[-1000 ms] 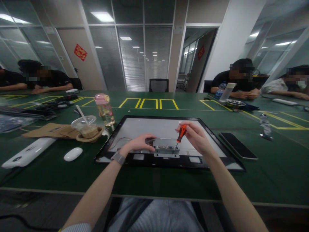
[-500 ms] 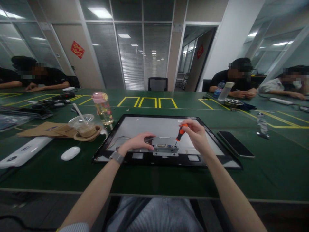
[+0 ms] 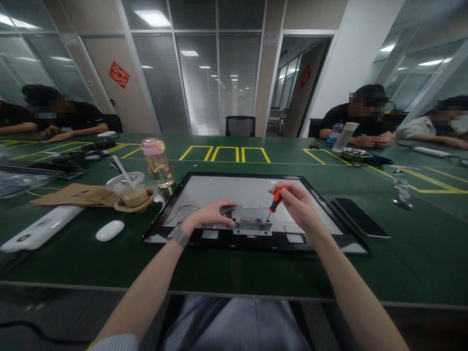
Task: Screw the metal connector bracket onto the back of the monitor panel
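Note:
A black-framed monitor panel (image 3: 252, 187) lies face down on the green table in front of me. A small metal connector board (image 3: 252, 218) sits near its front edge. My right hand (image 3: 298, 204) pinches an orange-handled screwdriver (image 3: 276, 199), its tip down at the board's right end. My left hand (image 3: 212, 213), fingers curled, rests on the panel and touches the board's left end. A watch is on my left wrist.
Left of the panel are a white mouse (image 3: 109, 230), a white casing (image 3: 40, 228), a plastic cup (image 3: 126, 187) on brown paper and a pink-capped bottle (image 3: 157, 163). A black phone (image 3: 360, 217) lies to the right. Other people sit at the far left and right.
The screwdriver handle has turned slightly in my right fingers, with the tip staying at the board. My left hand stays in place. The view shifted a little.

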Tool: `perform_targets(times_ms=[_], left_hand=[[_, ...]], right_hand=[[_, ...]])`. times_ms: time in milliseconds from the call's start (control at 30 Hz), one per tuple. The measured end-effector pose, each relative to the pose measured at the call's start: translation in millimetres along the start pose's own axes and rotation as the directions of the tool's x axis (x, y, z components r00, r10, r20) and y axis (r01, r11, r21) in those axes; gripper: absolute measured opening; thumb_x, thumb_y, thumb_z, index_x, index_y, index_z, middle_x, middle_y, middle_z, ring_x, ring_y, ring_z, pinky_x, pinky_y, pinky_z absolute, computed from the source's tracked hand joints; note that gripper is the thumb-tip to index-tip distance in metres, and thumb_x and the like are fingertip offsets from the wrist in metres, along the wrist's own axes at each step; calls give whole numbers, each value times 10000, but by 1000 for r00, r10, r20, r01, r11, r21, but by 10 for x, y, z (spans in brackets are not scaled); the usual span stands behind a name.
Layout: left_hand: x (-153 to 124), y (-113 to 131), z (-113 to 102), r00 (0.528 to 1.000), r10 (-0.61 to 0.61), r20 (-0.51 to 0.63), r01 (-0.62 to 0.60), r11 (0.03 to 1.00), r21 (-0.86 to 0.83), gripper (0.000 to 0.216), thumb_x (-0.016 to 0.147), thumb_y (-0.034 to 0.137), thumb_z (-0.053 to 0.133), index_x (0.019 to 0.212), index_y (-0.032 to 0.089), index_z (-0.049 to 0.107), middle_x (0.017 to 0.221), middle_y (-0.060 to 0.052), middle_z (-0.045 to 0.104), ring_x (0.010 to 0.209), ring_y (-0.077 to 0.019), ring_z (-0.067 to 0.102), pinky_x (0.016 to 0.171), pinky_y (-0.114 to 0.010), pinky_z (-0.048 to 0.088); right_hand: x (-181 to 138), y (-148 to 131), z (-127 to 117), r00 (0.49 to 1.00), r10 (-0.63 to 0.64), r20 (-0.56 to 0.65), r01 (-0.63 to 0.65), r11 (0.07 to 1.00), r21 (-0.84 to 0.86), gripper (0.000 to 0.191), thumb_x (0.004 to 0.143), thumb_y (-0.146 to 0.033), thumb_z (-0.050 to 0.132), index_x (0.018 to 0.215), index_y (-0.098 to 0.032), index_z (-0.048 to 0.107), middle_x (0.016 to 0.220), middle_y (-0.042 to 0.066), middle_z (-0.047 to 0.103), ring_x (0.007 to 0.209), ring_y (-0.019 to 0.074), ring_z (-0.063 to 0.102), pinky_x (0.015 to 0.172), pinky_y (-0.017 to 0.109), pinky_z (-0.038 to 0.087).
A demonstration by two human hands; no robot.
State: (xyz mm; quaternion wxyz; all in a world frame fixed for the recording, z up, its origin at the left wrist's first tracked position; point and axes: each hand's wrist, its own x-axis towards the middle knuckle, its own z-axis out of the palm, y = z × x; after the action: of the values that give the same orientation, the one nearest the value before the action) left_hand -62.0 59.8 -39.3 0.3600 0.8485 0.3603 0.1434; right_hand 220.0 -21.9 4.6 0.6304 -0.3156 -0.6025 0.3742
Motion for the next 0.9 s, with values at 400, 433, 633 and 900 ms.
perform_targets(times_ms=[400, 433, 633, 900], left_hand=[[-3, -33, -7, 1000, -16, 14, 16, 1000, 3, 770, 692, 538, 805, 1364, 245, 569, 1444, -83, 539, 1311, -301, 505, 1145, -425, 356], [-4, -31, -7, 1000, -19, 13, 19, 1000, 6, 770, 691, 537, 806, 1364, 246, 569, 1444, -83, 540, 1311, -303, 505, 1146, -427, 355], [-8, 2, -14, 1000, -15, 19, 15, 1000, 1, 770, 696, 530, 804, 1366, 237, 565, 1443, -88, 544, 1320, -297, 503, 1145, -415, 357], [-16, 23, -18, 1000, -27, 12, 27, 999, 21, 768, 689, 531, 798, 1361, 236, 574, 1437, -75, 557, 1312, -292, 515, 1131, -393, 373]], right_hand=[[12, -15, -1, 1000, -6, 2, 6, 1000, 9, 208, 870, -381, 630, 969, -266, 772, 1022, 63, 752, 947, 241, 688, 911, 452, 531], [10, -13, -2, 1000, -2, 0, 2, 1000, 13, 214, 867, -379, 633, 982, -263, 772, 992, 62, 755, 942, 243, 690, 913, 458, 530], [9, 20, 8, 993, -91, -79, 79, 986, -145, 106, 810, -307, 728, 905, -289, 771, 898, 30, 695, 851, 201, 643, 796, 387, 539], [16, 43, -4, 996, -43, -74, 36, 995, -92, 165, 869, -361, 659, 985, -279, 743, 874, 32, 704, 843, 200, 658, 842, 419, 547]])
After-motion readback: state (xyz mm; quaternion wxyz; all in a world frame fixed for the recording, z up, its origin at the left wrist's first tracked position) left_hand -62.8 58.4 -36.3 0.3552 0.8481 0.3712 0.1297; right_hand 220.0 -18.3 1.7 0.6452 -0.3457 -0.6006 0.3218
